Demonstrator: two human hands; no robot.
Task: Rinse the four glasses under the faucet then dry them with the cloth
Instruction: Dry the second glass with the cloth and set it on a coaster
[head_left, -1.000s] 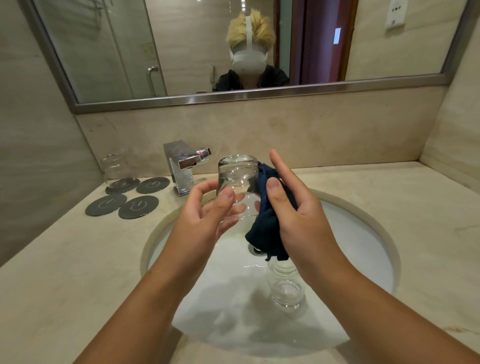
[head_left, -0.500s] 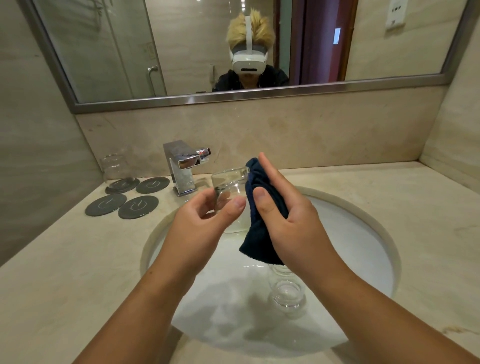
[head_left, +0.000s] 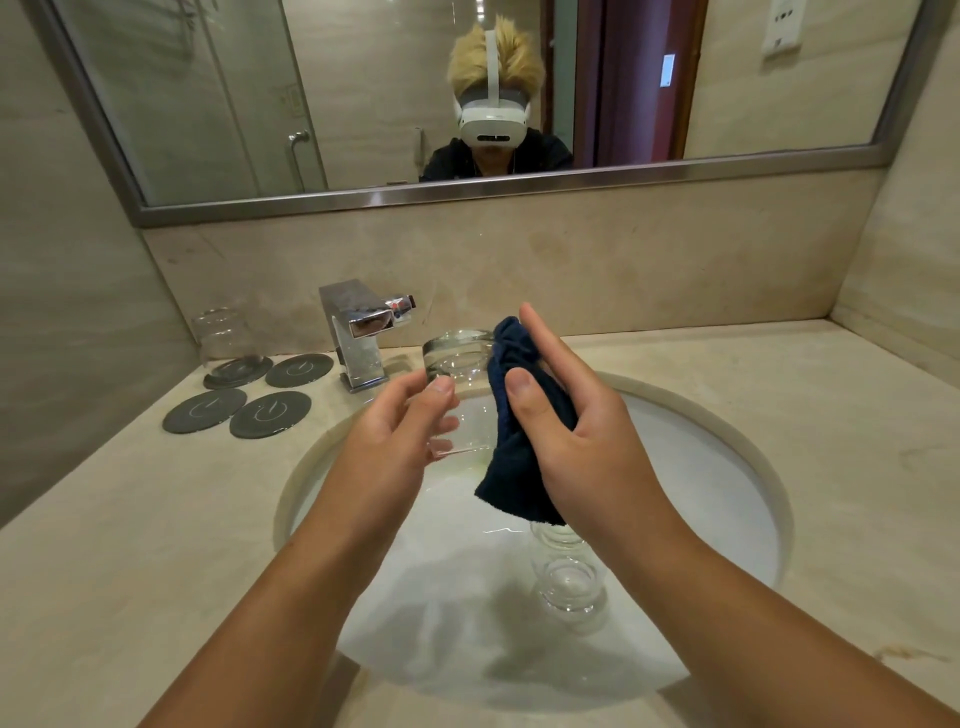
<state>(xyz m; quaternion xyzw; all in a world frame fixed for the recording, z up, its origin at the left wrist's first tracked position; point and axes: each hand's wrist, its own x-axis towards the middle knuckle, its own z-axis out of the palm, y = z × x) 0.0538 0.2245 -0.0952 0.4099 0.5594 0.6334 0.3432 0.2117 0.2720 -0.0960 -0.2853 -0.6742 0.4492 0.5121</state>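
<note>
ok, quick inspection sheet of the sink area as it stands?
Surface: beige stone counter with an oval sink; no water seen coming from the faucet.
Job's things: held glass over the sink, dark blue cloth against its side; clear glassware in the basin, count unclear; back glass on a coaster.
Clutter: four dark round coasters left of the faucet, three bare.
Hands: left hand grips the held glass; right hand pinches the cloth.
Cables: nothing seen.
Surroundings: mirror above the counter, stone-look walls.
</note>
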